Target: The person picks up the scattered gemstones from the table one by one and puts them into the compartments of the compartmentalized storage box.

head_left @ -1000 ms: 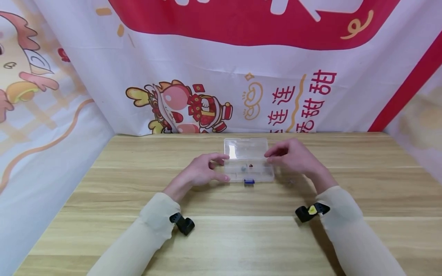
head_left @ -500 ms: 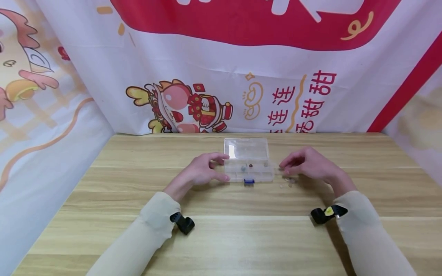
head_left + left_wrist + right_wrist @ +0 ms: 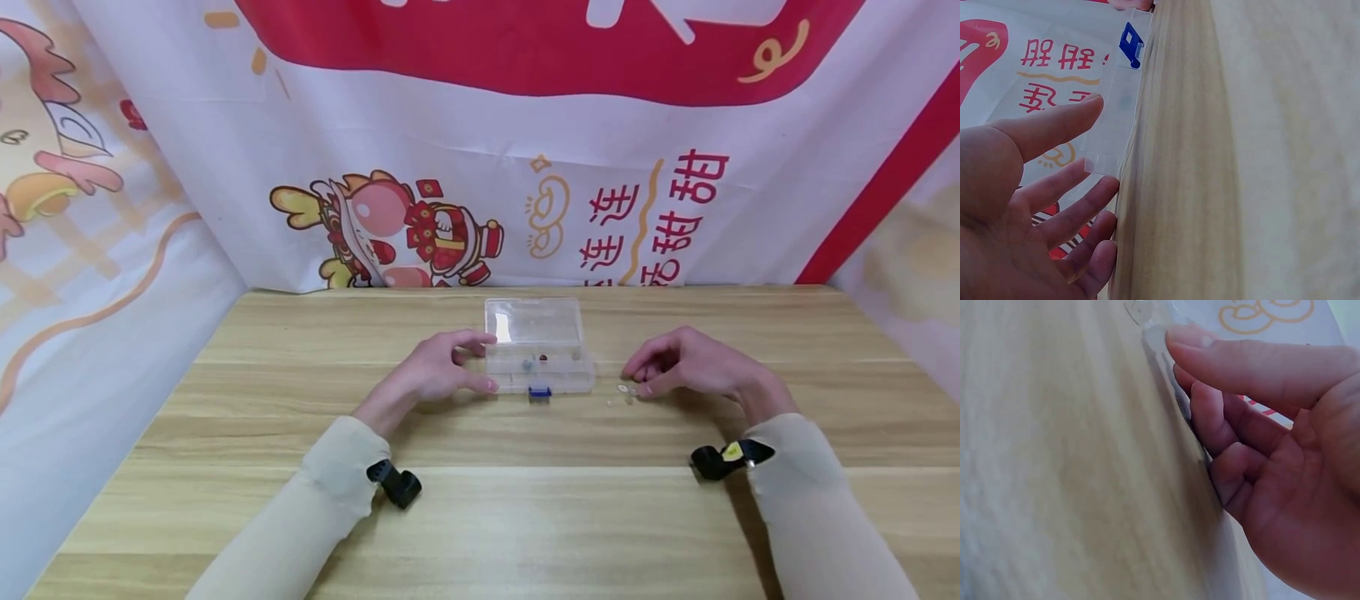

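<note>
A small clear plastic compartment box (image 3: 510,379) stands with its lid (image 3: 534,320) raised at the back and a blue latch (image 3: 539,392) in front. My left hand (image 3: 438,367) holds its left end, thumb at the front corner and index finger at the back. A bluish bead (image 3: 527,365) and a dark red bead (image 3: 543,358) lie in separate compartments. Right of the box, my right hand (image 3: 697,367) is low over the table, fingers bent, a gap between thumb and index finger. By its thumb are several small clear pieces (image 3: 623,388); one clear piece (image 3: 1155,339) shows at the thumb tip.
The wooden table (image 3: 480,517) reaches back to a printed cloth (image 3: 420,125) with red shapes and cartoon figures. A black camera mount sits on each wrist, the left mount (image 3: 396,485) and the right mount (image 3: 727,458).
My right hand has moved away from the box's right side, rightward and slightly toward me, to the clear pieces. My left hand has stayed at the box.
</note>
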`<state>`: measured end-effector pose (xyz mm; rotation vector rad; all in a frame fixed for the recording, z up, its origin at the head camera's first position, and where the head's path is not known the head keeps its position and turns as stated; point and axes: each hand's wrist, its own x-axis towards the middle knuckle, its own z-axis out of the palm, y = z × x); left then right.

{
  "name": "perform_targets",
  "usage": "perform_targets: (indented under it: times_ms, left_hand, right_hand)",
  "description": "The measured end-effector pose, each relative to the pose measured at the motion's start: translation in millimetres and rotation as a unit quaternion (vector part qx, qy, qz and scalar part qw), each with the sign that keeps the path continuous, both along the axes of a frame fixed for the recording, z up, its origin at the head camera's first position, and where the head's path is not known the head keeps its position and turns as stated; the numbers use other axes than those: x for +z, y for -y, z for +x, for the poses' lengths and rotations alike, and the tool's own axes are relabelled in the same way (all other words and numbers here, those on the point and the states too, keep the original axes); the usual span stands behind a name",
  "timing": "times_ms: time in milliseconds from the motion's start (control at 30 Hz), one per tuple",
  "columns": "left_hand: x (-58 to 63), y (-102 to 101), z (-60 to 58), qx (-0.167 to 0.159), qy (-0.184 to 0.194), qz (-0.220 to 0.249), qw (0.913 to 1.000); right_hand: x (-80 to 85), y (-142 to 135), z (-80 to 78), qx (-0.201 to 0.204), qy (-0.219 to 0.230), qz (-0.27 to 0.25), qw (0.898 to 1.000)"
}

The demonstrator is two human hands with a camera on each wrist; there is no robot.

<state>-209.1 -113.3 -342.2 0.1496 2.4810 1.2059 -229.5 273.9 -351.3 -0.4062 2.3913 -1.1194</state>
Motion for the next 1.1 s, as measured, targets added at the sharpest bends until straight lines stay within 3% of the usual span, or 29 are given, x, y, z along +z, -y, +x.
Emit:
perform_targets:
  times_ms: [200,600,1100]
  left_hand:
    - [0.3,-0.1,-1.2,-0.003,-0.002,-0.002,1.0]
    - [0.7,1.8,-1.0,-0.005,0.0,-0.003,1.0]
    - [-1.5,0.9,-1.2,-0.007,-0.001,0.001,1.0]
  right_hand:
    - [-1.4,0.5,-1.3,0.007,0.017,0.004,1.0]
    - [-0.9,2.9,-3.0,0.035,-0.006,0.023,0.999]
    - [3.6,5.6,-3.5,0.005,-0.042,0.033,0.999]
